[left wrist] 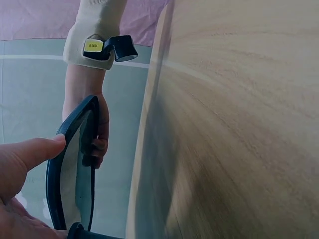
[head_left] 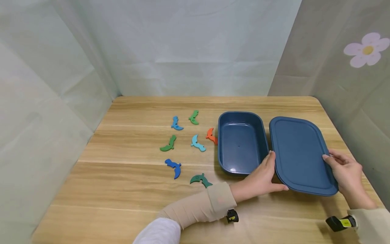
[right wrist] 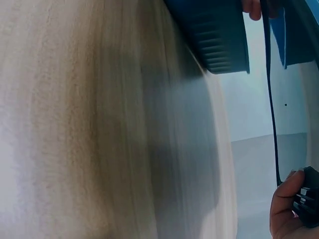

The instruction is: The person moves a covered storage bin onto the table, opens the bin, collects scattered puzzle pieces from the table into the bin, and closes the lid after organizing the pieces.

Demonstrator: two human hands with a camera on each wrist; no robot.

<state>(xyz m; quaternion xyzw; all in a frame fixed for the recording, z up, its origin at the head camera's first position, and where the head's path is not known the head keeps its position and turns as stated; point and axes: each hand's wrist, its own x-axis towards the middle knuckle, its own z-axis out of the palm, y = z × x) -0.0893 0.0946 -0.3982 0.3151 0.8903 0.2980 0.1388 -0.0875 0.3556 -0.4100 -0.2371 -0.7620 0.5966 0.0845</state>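
A dark blue rectangular lid (head_left: 300,152) is tilted above the table, beside the right wall of an open dark blue box (head_left: 240,145). My right hand (head_left: 345,169) pinches the lid's right edge, thumb on top and the other fingers curled beneath. With straight fingers, my left hand (head_left: 259,178) touches the lid's left edge next to the box; its thumb stretches along the near left corner. Seen edge-on in the left wrist view, the lid (left wrist: 55,184) meets the left thumb (left wrist: 42,149). The inside of the box shows nothing in it.
Left of the box lie several flat bird-shaped pieces, among them an orange one (head_left: 211,136), a light blue one (head_left: 198,143) and a dark blue one (head_left: 174,167). A dark green piece (head_left: 201,179) lies close to my left sleeve (head_left: 198,206). Pale curtains (head_left: 195,47) surround the wooden table.
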